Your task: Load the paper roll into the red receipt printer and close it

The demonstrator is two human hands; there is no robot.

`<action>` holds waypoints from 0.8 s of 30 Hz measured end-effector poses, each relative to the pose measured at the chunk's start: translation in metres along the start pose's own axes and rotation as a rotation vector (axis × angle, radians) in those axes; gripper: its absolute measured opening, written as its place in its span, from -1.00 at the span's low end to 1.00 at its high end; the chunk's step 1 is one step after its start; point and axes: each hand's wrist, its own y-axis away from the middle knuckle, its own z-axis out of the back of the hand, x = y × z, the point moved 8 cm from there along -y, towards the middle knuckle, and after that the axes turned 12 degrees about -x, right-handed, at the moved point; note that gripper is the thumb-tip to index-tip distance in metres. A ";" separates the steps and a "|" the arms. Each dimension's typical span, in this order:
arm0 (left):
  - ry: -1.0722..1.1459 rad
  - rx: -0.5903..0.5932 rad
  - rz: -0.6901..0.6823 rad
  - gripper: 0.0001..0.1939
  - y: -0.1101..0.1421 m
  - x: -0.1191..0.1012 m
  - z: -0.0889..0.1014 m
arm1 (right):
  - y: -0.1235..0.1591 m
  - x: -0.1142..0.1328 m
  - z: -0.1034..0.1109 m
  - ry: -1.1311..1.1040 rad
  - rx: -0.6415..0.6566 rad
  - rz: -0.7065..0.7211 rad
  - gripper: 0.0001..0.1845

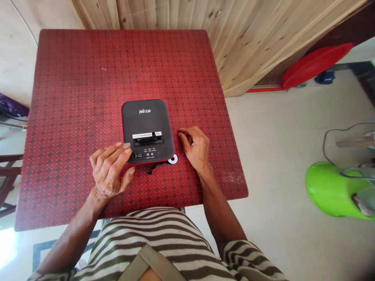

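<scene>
A black, flat, box-like device with a red edge, which looks like a receipt printer (148, 121), lies on the red patterned table. Something dark sticks up from the slot (148, 141) across its top. My left hand (113, 168) rests at its front left corner with the fingers stretched out and the thumb apart. Under those fingertips shows a small light grey piece (126, 145). Just right of the device, apart from it, my right hand (195, 146) lies on the table, its fingers curled and thumb close to the index finger; nothing shows between them.
A white ring-shaped thing (173, 159) and a black cord (151, 169) poke out at the device's front edge. Beyond the table (73, 78) stands a wooden wall (175, 15). To the right are a green tub (328, 191) and a large red basin (316, 66).
</scene>
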 end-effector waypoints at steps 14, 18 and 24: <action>-0.056 -0.017 0.099 -0.45 -0.003 0.005 -0.006 | 0.001 0.002 0.001 -0.022 -0.035 0.016 -0.80; -0.048 -0.027 0.111 -0.49 -0.002 0.007 -0.007 | 0.001 0.000 -0.001 0.003 0.001 0.008 -0.77; -0.079 -0.001 0.123 -0.50 0.001 0.008 -0.009 | 0.002 -0.001 -0.002 0.015 0.014 0.006 -0.76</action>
